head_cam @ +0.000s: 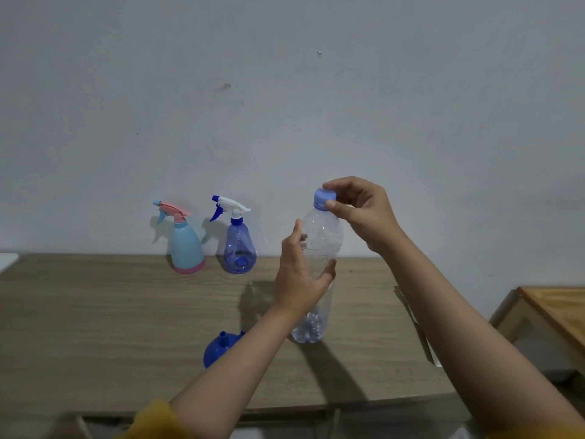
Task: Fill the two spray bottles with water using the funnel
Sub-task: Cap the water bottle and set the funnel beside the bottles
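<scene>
A clear plastic water bottle stands upright on the wooden table. My left hand grips its middle. My right hand pinches its light blue cap between thumb and fingers. Two spray bottles stand against the wall: a light blue one with a pink trigger head and a transparent blue one with a white and blue head. A blue funnel lies upside down on the table, partly hidden behind my left forearm.
A second wooden table stands lower at the right, past this table's right edge. A grey wall rises right behind the spray bottles. A white object shows at the far left edge.
</scene>
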{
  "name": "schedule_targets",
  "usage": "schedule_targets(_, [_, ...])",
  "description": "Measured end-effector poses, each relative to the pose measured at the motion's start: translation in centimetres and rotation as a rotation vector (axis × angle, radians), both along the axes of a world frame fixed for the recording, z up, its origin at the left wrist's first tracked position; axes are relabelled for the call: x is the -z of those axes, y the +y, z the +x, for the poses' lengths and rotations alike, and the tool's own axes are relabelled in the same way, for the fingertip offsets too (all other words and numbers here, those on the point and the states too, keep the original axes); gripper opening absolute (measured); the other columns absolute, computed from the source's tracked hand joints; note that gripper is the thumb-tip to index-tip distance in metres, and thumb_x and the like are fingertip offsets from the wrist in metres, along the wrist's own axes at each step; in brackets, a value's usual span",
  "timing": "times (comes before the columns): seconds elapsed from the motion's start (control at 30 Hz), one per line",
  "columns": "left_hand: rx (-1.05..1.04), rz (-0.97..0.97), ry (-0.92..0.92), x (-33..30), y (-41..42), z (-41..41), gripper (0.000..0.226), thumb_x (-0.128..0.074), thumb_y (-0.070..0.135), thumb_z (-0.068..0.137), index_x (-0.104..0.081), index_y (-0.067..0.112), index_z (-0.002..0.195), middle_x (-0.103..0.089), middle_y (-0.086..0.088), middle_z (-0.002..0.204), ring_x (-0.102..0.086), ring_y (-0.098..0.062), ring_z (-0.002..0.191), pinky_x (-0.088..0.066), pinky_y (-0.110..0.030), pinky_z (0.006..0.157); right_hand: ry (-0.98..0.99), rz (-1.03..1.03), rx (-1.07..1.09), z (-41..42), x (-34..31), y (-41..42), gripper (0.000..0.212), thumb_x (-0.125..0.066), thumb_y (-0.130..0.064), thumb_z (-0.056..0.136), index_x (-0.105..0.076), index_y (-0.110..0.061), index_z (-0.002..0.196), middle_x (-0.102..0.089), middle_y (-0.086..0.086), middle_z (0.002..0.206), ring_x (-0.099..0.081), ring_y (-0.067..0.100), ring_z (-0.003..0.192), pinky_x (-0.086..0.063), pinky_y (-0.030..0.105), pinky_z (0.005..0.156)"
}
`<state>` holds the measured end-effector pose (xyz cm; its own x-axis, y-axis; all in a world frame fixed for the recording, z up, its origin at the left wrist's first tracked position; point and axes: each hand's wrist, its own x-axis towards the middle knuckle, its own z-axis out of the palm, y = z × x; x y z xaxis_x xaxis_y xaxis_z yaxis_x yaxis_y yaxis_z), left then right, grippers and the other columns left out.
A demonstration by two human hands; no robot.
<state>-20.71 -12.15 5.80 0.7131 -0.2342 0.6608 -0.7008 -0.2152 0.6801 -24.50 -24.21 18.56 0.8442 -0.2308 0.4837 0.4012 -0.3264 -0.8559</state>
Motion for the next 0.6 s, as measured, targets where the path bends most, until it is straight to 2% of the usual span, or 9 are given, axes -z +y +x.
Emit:
schedule_targets(0.13, [0.031, 0.013, 0.013, 0.0, 0.2, 0.0, 0.097, -0.074, 0.033, 0.077, -0.009, 0.019, 0.147, -0.036, 0.006, 0.124, -0.045, -0.009, 0.11, -0.044, -0.02, 0.089, 0.058, -0.106, 0.022, 0.1, 0.0, 0.4, 0.031, -0.063, 0.001, 0.086, -0.065, -0.014, 0.113, -0.066, -0.003, 0.095, -0.059, 0.003, 0.08, -0.049, 0.015, 0.075])
schedule_targets(0.23, [0.037, 0.018, 0.033, -0.1, 0.4, 0.1, 0.096, -0.069, 0.042, 0.075, -0.009, 0.02, 0.148, -0.039, 0.002, 0.126, -0.048, -0.012, 0.11, -0.042, -0.017, 0.089, 0.098, -0.223, 0.016, 0.2, -0.5, 0.7, 0.026, -0.06, -0.003, 0.089, -0.067, -0.016, 0.11, -0.065, -0.003, 0.101, -0.057, 0.003, 0.081, -0.048, 0.012, 0.075])
schedule_targets(0.3, [0.038, 0.028, 0.049, -0.2, 0.5, 0.2, 0.097, -0.067, 0.044, 0.075, -0.01, 0.017, 0.148, -0.038, 0.003, 0.126, -0.049, -0.013, 0.111, -0.042, -0.017, 0.088, 0.091, -0.232, 0.047, 0.4, -0.6, 0.9, 0.022, -0.062, -0.004, 0.088, -0.066, -0.015, 0.106, -0.064, -0.006, 0.095, -0.058, 0.001, 0.078, -0.047, 0.012, 0.072])
schedule_targets(0.4, [0.04, 0.051, 0.06, -0.3, 0.5, 0.3, 0.097, -0.069, 0.041, 0.077, -0.008, 0.015, 0.149, -0.039, 0.0, 0.124, -0.049, -0.013, 0.111, -0.043, -0.02, 0.087, 0.064, -0.173, 0.121, 0.9, 0.0, 1.3, 0.02, -0.069, -0.008, 0.084, -0.066, -0.011, 0.103, -0.062, -0.009, 0.087, -0.058, 0.0, 0.073, -0.046, 0.014, 0.07])
schedule_targets(0.5, [0.046, 0.069, 0.063, -0.4, 0.5, 0.3, 0.097, -0.071, 0.038, 0.079, -0.007, 0.015, 0.149, -0.037, 0.0, 0.124, -0.047, -0.013, 0.112, -0.042, -0.021, 0.089, 0.037, -0.001, 0.184, 1.0, 0.6, 1.6, 0.03, -0.081, -0.015, 0.074, -0.065, -0.007, 0.097, -0.062, -0.007, 0.08, -0.056, -0.004, 0.063, -0.047, 0.012, 0.065])
schedule_targets(0.6, [0.056, 0.079, 0.059, -0.5, 0.3, 0.1, 0.098, -0.071, 0.037, 0.079, -0.006, 0.019, 0.149, -0.036, 0.002, 0.122, -0.046, -0.012, 0.112, -0.043, -0.022, 0.091, 0.066, 0.072, 0.122, 0.9, 1.1, 0.8, 0.032, -0.08, -0.017, 0.075, -0.065, -0.008, 0.103, -0.066, -0.002, 0.091, -0.06, 0.002, 0.077, -0.05, 0.018, 0.074])
